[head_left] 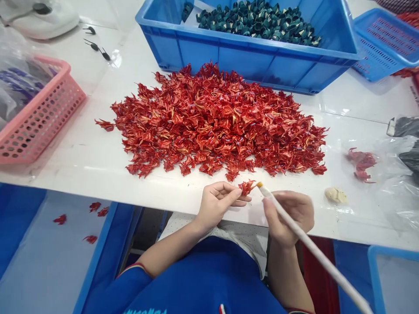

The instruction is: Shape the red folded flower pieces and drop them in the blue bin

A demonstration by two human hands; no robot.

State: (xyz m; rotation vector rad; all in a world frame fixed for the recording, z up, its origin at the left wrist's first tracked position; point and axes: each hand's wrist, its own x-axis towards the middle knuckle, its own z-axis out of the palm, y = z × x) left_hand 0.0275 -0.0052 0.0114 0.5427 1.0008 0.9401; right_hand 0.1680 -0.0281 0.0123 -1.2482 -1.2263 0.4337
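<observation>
My left hand [218,201] pinches a small red pointed figure [247,188] between thumb and fingers, just above the table's near edge. In my right hand [291,218] is a long white paintbrush [316,249], its handle slanting down to the lower right. The brush's yellow-orange tip is right at the pointed end of the red figure; I cannot tell whether they touch. Beyond my hands spreads a large heap of similar red figures [216,126], with yellowish streaks on some.
A blue crate [255,59] of dark green ring-like pieces stands behind the heap. At left is a pink basket [49,109]; at lower left, a blue-rimmed bin [32,253] with several red figures. A beige lump [336,195] and clear plastic bags [389,183] lie at right.
</observation>
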